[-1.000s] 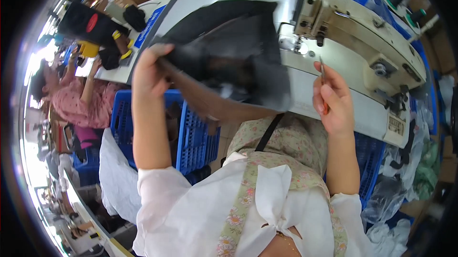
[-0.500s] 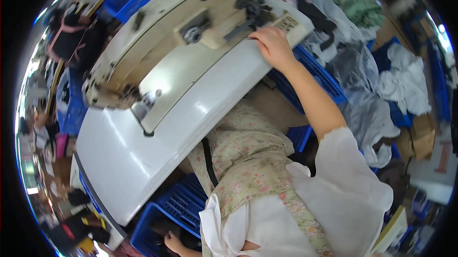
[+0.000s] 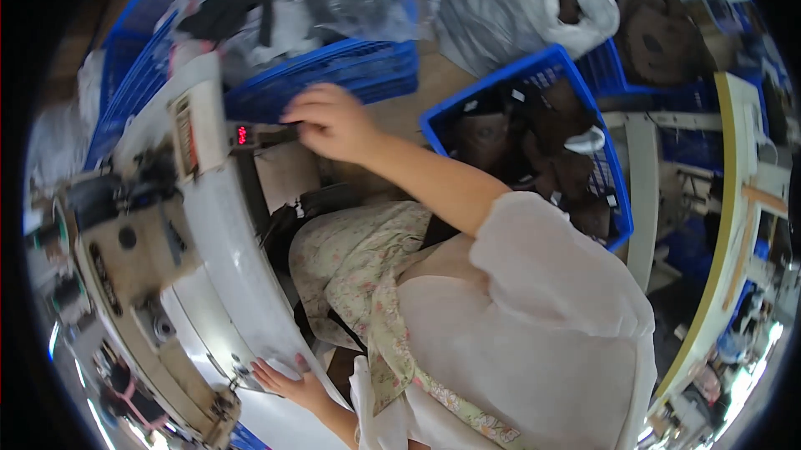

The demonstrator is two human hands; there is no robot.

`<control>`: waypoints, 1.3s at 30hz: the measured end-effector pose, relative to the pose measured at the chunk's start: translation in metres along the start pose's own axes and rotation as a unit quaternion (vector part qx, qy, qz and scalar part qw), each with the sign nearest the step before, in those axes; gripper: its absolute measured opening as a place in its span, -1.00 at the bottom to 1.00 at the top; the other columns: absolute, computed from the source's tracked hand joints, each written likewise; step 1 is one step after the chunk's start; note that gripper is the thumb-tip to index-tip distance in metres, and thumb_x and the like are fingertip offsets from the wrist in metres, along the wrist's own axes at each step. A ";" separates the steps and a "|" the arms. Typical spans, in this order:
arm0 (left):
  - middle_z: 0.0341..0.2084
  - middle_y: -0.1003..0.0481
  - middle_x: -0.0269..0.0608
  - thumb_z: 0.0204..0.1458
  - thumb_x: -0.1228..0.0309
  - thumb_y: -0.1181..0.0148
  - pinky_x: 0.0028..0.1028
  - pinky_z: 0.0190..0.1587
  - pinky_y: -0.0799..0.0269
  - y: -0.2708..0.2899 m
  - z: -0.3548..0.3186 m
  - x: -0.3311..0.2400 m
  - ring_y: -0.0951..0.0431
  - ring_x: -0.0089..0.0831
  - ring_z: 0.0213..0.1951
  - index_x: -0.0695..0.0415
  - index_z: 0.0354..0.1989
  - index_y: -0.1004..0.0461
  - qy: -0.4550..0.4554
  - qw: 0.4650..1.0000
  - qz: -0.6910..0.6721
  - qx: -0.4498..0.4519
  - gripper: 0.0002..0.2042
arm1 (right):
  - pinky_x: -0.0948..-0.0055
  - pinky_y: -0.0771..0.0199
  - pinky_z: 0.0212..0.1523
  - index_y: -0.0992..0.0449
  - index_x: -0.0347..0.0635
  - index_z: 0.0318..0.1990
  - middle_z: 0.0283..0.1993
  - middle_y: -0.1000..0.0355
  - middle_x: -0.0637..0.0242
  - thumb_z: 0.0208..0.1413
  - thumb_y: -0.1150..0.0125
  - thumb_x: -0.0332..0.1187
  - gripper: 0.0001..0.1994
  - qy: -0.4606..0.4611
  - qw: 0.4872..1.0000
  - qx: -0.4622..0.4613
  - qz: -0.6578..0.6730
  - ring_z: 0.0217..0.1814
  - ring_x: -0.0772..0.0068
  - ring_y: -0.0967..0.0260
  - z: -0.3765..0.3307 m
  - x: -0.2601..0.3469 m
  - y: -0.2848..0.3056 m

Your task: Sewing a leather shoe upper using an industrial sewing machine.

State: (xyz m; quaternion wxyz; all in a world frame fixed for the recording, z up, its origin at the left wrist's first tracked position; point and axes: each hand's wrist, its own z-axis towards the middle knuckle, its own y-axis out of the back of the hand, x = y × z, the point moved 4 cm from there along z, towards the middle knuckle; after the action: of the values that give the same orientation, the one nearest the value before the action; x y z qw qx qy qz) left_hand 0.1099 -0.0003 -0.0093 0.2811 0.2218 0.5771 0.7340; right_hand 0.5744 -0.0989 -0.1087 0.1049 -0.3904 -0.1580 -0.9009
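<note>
A white sewing machine (image 3: 117, 266) stands on a glossy white table (image 3: 242, 258) at my left. My left hand (image 3: 290, 385) lies near the needle end, fingers spread over the table's front edge, holding nothing that I can see. My right hand (image 3: 332, 124) is raised beyond the table's far end, close to a small red-lit display (image 3: 242, 134) on the machine. Its fingers are loosely bent and apart, slightly blurred, with no clear object in them. A blue crate (image 3: 613, 191) holding dark brown pieces stands to the right of this hand.
Another blue crate (image 3: 350, 70) with fabric and plastic bags lies beyond my right hand. A grey plastic bag (image 3: 492, 12) sits behind. On the right stands a table with a yellowish edge (image 3: 717, 225). A floral apron (image 3: 359, 258) covers my lap.
My view has swung right, bringing the crate of brown pieces into sight. The right hand has left the machine table's end and is in the air; the left hand has come onto the table edge.
</note>
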 end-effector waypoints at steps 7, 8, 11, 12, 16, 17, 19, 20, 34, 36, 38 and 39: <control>0.36 -0.08 0.05 -0.24 0.21 -0.49 -0.09 0.35 -0.09 -0.030 0.014 -0.021 -0.09 0.03 0.35 0.22 0.38 -0.02 0.012 0.994 0.093 0.059 0.00 | 0.04 -0.25 0.24 -0.58 -0.05 -0.11 0.28 -0.23 0.06 -0.14 -0.35 -0.11 -0.60 -0.354 0.812 0.039 -0.462 0.32 -0.16 -0.09 -0.205 -0.134 0.258; 0.35 -0.08 0.06 -0.25 0.23 -0.48 -0.09 0.35 -0.09 -0.030 0.013 -0.021 -0.09 0.03 0.35 0.21 0.38 -0.02 0.012 0.995 0.082 0.059 -0.01 | 0.04 -0.25 0.24 -0.58 -0.05 -0.11 0.28 -0.23 0.06 -0.14 -0.35 -0.11 -0.60 -0.358 0.812 0.045 -0.459 0.32 -0.16 -0.09 -0.213 -0.137 0.256; 0.35 -0.08 0.08 -0.26 0.30 -0.46 -0.10 0.36 -0.08 -0.029 0.016 -0.019 -0.10 0.03 0.35 0.20 0.38 -0.03 0.012 0.996 0.072 0.055 -0.03 | 0.04 -0.31 0.24 -0.57 -0.03 -0.04 0.33 -0.15 0.19 -0.22 -0.43 0.02 -0.45 -0.411 0.771 0.277 -0.400 0.34 -0.21 -0.02 -0.219 -0.147 0.229; 0.35 -0.08 0.09 -0.26 0.30 -0.46 -0.10 0.35 -0.08 -0.031 0.018 -0.024 -0.10 0.03 0.35 0.21 0.38 -0.04 0.003 0.996 0.059 0.061 -0.03 | 0.04 -0.34 0.20 -0.57 -0.02 -0.04 0.28 -0.21 0.26 -0.24 -0.46 -0.01 -0.45 -0.433 0.743 0.317 -0.400 0.32 -0.18 -0.05 -0.214 -0.148 0.232; 0.35 -0.06 0.13 -0.23 0.24 -0.46 -0.03 0.35 -0.02 -0.029 0.022 -0.026 -0.03 0.10 0.36 0.21 0.37 -0.06 0.008 0.997 0.023 0.077 -0.05 | 0.04 -0.42 0.09 -0.60 -0.06 -0.11 0.06 -0.36 0.33 -0.36 -0.52 -0.06 -0.45 -0.424 0.711 0.364 -0.427 0.14 -0.13 -0.19 -0.144 -0.098 0.252; 0.36 -0.05 0.14 -0.22 0.21 -0.46 0.01 0.35 0.01 -0.027 0.019 -0.021 0.00 0.13 0.37 0.21 0.37 -0.07 0.004 0.996 0.007 0.087 -0.05 | 0.05 -0.40 0.06 -0.60 -0.10 -0.16 -0.01 -0.40 0.29 -0.40 -0.52 -0.06 -0.45 -0.397 0.747 0.364 -0.389 0.09 -0.13 -0.21 -0.117 -0.070 0.260; 0.38 0.00 0.12 -0.14 0.12 -0.41 0.03 0.36 0.12 -0.017 0.016 -0.031 0.07 0.15 0.39 0.17 0.38 -0.07 -0.011 0.997 -0.025 0.074 -0.09 | 0.11 -0.37 0.04 -0.58 -0.20 -0.27 -0.09 -0.41 0.26 -0.43 -0.50 -0.22 -0.54 -0.289 0.830 0.331 -0.343 0.06 -0.09 -0.21 -0.056 0.001 0.255; 0.39 0.02 0.12 -0.11 0.11 -0.39 0.02 0.37 0.14 -0.010 0.024 -0.054 0.08 0.14 0.40 0.16 0.38 -0.09 -0.023 0.997 -0.048 0.058 -0.12 | 0.14 -0.36 0.05 -0.56 -0.23 -0.32 -0.11 -0.40 0.26 -0.45 -0.49 -0.28 -0.58 -0.213 0.871 0.320 -0.305 0.05 -0.09 -0.21 -0.031 0.033 0.242; -0.30 -0.59 -0.19 -0.11 0.29 -0.43 -0.12 0.30 -0.09 0.048 0.063 -0.136 -0.57 -0.38 -0.17 0.26 -0.26 -0.55 0.105 0.899 -0.424 0.033 -0.67 | 0.22 -0.29 0.20 -0.49 -0.15 -0.01 0.08 -0.32 0.15 -0.18 -0.40 -0.40 -0.53 0.061 0.910 0.396 0.105 0.28 0.10 -0.18 0.032 0.220 0.055; -0.27 -0.58 -0.20 -0.01 0.32 -0.35 -0.21 0.22 -0.24 0.046 0.037 -0.092 -0.55 -0.45 -0.17 0.27 -0.19 -0.53 0.267 0.741 -0.615 -0.036 -0.70 | 0.32 -0.33 0.10 -0.49 -0.17 0.01 0.07 -0.35 0.19 -0.08 -0.31 -0.50 -0.59 0.003 0.940 0.320 0.120 0.13 0.21 -0.32 0.037 0.207 0.063; -0.18 -0.57 -0.18 0.08 0.34 -0.25 -0.26 0.15 -0.35 0.050 0.020 -0.059 -0.55 -0.34 -0.11 0.31 -0.07 -0.47 0.302 0.601 -0.734 -0.099 -0.68 | 0.51 -0.37 -0.13 -0.48 -0.18 0.05 0.04 -0.36 0.28 0.03 -0.27 -0.48 -0.63 -0.096 0.906 0.371 0.182 -0.09 0.45 -0.37 0.013 0.180 0.051; -0.18 -0.57 -0.18 0.08 0.34 -0.25 -0.26 0.15 -0.35 0.044 0.009 -0.048 -0.55 -0.34 -0.11 0.31 -0.07 -0.47 0.309 0.602 -0.727 -0.115 -0.68 | 0.59 -0.34 -0.16 -0.48 -0.19 0.06 0.05 -0.36 0.31 0.05 -0.25 -0.49 -0.63 -0.165 0.871 0.407 0.218 -0.11 0.54 -0.35 -0.001 0.176 0.039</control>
State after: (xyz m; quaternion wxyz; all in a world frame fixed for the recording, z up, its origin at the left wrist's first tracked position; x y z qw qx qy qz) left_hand 0.1442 -0.0335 0.0353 0.5505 -0.5447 0.5114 0.3725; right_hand 0.4668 -0.1467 0.0281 0.4210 -0.4805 -0.4369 -0.6332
